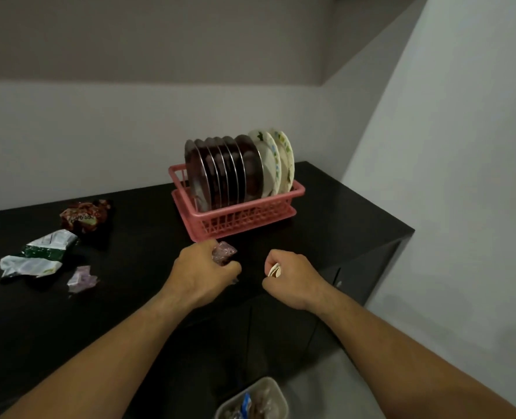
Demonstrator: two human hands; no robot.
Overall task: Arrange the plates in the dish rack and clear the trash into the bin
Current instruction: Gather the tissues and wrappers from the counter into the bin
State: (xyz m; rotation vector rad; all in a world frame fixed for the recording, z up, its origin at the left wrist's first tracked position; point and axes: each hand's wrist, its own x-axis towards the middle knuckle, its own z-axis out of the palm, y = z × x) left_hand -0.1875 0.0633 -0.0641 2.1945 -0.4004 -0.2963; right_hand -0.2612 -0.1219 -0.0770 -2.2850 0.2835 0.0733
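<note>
The pink crumpled wrapper (224,251) is light, soft and crinkly, so a loose fist round its bulk should do. Your left hand (203,272) has its grip curled round it over the tabletop (148,225), just before the dish rack (238,219). Your right hand (293,278) pinches a pale scrap (274,271). The bin (259,382) waits below.

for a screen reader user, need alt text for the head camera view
A person's left hand grips a crumpled pink wrapper and the right hand holds a pale scrap above a black counter. Behind stands a pink plastic dish rack full of upright steel and white plates; more crumpled wrappers lie at left.
</note>
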